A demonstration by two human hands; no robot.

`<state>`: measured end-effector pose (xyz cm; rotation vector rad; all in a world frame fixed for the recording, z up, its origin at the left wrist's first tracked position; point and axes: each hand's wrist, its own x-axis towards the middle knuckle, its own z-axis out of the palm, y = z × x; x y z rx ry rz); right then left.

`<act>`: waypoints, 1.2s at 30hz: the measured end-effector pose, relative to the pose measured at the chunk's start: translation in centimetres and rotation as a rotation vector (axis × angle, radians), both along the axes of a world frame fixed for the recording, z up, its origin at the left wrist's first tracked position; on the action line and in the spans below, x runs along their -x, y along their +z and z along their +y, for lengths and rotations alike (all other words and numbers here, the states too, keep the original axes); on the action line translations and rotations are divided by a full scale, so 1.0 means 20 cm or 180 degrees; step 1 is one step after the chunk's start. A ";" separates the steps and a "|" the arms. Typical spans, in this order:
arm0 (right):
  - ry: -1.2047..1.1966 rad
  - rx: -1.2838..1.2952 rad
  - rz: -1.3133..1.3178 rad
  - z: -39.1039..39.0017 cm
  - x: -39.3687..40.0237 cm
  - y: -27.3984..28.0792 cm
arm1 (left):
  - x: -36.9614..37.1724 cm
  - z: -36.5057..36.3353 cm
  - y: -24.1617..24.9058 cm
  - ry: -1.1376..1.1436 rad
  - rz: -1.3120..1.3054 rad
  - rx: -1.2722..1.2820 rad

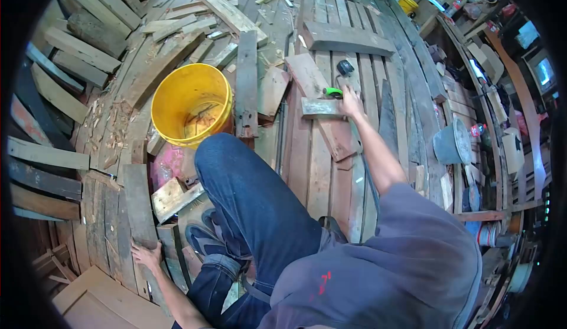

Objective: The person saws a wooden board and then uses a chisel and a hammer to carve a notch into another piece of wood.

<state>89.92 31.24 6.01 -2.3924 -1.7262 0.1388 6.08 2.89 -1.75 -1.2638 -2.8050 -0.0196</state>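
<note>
My left hand (146, 255) grasps the near end of a grey wooden plank (140, 205), with fingers at both sides of its end. Out in front, my right hand (352, 102) has its fingers curled at a small bright green object (332, 92), whose kind I cannot make out. A short pale wooden block (322, 108) lies just left of that hand, across a longer brown board (342, 139). Slightly beyond the fingers is a small black object (345, 67), perhaps a tape measure.
A yellow bucket (192, 105) stands left of my knee. A thick curved timber (348, 38) lies farther ahead. Boards lean at the left, and wood chips litter the plank floor. On the right are a grey bucket (452, 142) and cluttered shelving. A cardboard-coloured panel (109, 302) lies at lower left.
</note>
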 end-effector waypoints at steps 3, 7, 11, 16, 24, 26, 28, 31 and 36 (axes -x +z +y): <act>-0.0255 0.0519 0.0262 0.24 0.08 -0.09 | 0.00 0.00 0.00 0.0029 0.0023 -0.0023; -0.0080 0.1044 -0.0308 0.36 0.14 -0.06 | -0.06 0.04 0.12 0.0089 -0.0285 0.0071; 0.0177 0.0665 -0.0537 0.35 0.09 -0.08 | -0.04 0.07 0.17 0.0010 -0.0586 -0.0208; 0.0460 -0.0121 -0.1309 0.48 -0.39 -0.10 | 0.18 0.09 0.21 -0.0190 -0.0783 -0.0407; -0.0465 -0.2134 -0.0197 0.27 -0.46 0.65 | 0.36 0.17 0.27 -0.0218 -0.0940 0.0553; -0.0415 -0.2411 0.0143 0.23 -0.41 0.82 | 0.32 0.17 0.26 -0.0111 -0.0995 0.0554; -0.0180 -0.2815 0.0368 0.15 -0.13 0.98 | 0.32 0.15 0.19 -0.0135 -0.0963 0.0517; 0.0883 -0.3313 0.1882 0.19 0.06 1.10 | 0.31 0.11 0.17 -0.0155 -0.0981 0.0379; 0.1777 -0.3124 0.4289 0.11 0.69 1.45 | 0.27 0.06 0.16 -0.0333 -0.0920 0.0386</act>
